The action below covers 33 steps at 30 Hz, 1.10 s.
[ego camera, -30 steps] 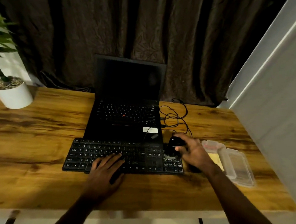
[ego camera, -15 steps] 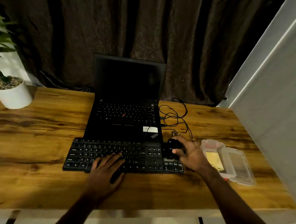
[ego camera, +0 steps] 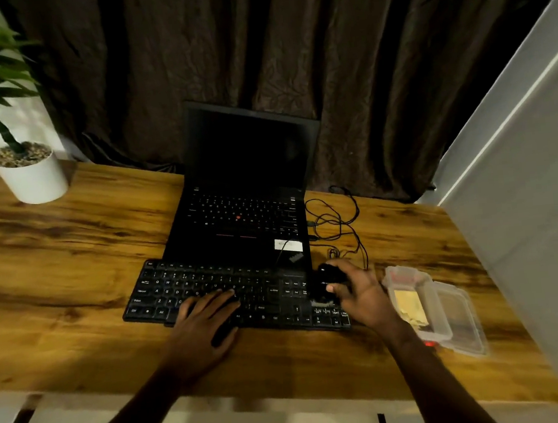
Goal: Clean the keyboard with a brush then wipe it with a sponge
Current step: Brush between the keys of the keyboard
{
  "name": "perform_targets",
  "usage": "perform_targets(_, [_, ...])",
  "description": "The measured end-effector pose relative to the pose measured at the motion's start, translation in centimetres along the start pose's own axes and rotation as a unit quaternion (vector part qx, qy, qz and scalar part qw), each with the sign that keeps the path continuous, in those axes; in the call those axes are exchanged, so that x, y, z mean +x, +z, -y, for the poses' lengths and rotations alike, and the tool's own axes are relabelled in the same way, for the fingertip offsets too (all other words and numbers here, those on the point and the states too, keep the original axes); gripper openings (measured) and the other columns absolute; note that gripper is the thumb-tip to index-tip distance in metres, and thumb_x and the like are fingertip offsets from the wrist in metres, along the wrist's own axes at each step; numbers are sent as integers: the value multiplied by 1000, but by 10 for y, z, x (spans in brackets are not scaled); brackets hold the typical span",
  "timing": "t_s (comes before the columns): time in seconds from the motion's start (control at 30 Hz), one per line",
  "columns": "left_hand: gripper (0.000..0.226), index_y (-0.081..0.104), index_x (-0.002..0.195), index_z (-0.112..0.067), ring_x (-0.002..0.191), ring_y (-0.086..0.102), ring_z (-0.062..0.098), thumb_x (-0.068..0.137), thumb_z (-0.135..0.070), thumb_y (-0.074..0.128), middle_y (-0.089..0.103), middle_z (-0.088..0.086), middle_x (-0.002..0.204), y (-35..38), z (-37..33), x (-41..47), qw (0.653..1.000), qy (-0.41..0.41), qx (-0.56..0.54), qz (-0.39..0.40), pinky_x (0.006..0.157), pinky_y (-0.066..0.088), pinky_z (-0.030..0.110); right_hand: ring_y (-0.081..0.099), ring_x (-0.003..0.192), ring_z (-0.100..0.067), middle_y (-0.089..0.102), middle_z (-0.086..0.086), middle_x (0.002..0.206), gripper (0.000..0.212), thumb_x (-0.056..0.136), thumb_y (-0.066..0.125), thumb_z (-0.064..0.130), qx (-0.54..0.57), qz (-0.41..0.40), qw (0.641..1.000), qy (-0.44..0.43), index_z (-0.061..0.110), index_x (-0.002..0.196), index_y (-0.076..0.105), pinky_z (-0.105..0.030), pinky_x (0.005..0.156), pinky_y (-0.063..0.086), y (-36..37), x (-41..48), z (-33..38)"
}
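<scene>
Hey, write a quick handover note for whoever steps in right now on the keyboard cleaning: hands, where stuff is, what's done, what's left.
Left hand: open, flat on the keyboard.
Right hand: grips the black brush over the number-pad end.
Sponge: in the open clear container, right of the keyboard, untouched.
Done: brushing is under way; how much is covered cannot be told.
Left: finish brushing, then wipe with the sponge.
</scene>
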<state>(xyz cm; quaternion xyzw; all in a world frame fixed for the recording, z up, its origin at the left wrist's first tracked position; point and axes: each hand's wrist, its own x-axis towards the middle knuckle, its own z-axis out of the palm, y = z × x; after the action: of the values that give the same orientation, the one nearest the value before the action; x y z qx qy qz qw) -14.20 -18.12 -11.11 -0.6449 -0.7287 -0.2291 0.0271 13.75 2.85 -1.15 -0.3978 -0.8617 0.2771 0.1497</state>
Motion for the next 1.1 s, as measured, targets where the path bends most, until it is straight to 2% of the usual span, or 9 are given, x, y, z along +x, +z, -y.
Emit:
perform_targets(0.17, [53,55,141,-33,140,39,10,95,-58,43,46,-11,152,0,1,0,1000,0,-4,0,117,23,46,68,90,-18,63,-9,113,42,96,62,30,2,9,1000,12,55,127,49,-31,66,64,-4,3,4])
perform_targets(0.23, [53,54,141,-33,141,39,11,95,-57,44,46,-11,153,0,1,0,1000,-2,-8,-1,117,27,49,68,94,-19,64,-7,114,45,96,63,28,-14,1,999,35,56,127,49,-33,72,64,-15,-1,-5])
perform_targets(0.33, [52,56,140,-32,140,42,13,95,-56,46,47,-10,152,1,1,1,1000,2,-9,-9,116,27,48,68,98,-18,70,-4,111,45,95,66,20,-28,-16,999,25,44,130,52,-39,84,62,-25,-7,-12])
perform_targets(0.47, [52,56,140,-32,139,42,13,95,-56,46,48,-10,151,2,1,0,1000,5,-3,-7,116,21,43,62,95,-18,59,-9,117,45,96,63,28,-56,4,998,37,53,129,46,-35,73,62,-10,-1,2])
perform_targets(0.57, [53,55,140,-33,139,41,12,95,-58,45,47,-11,152,1,0,-1,1000,0,-5,-7,116,18,41,61,95,-20,53,-5,116,44,97,62,30,-21,22,999,38,51,132,46,-41,73,64,8,8,25])
perform_targets(0.67, [51,59,136,-31,136,45,14,94,-57,46,52,-8,148,0,-1,1,1000,6,1,-9,114,20,40,61,85,-12,55,-2,112,45,97,64,27,-6,36,999,12,48,133,47,-31,67,62,20,16,44])
perform_targets(0.73, [50,59,135,-31,135,47,15,94,-56,47,52,-8,148,-1,-1,2,1000,8,2,-5,114,19,40,64,78,-14,56,-5,114,47,96,65,27,-6,42,999,18,50,133,46,-29,64,62,21,19,42])
perform_targets(0.97, [51,56,140,-32,139,40,10,95,-56,49,48,-10,151,-5,-1,1,1000,9,-2,-2,117,13,36,66,94,-23,60,-10,114,53,94,64,32,-43,19,998,34,72,119,39,-41,71,64,-8,8,2])
perform_targets(1.1, [50,58,138,-31,138,38,10,95,-56,48,49,-10,150,-4,-2,0,1000,7,2,-9,117,10,34,65,92,-21,58,-9,118,47,94,65,32,-39,33,998,48,58,127,43,-40,70,64,6,11,21])
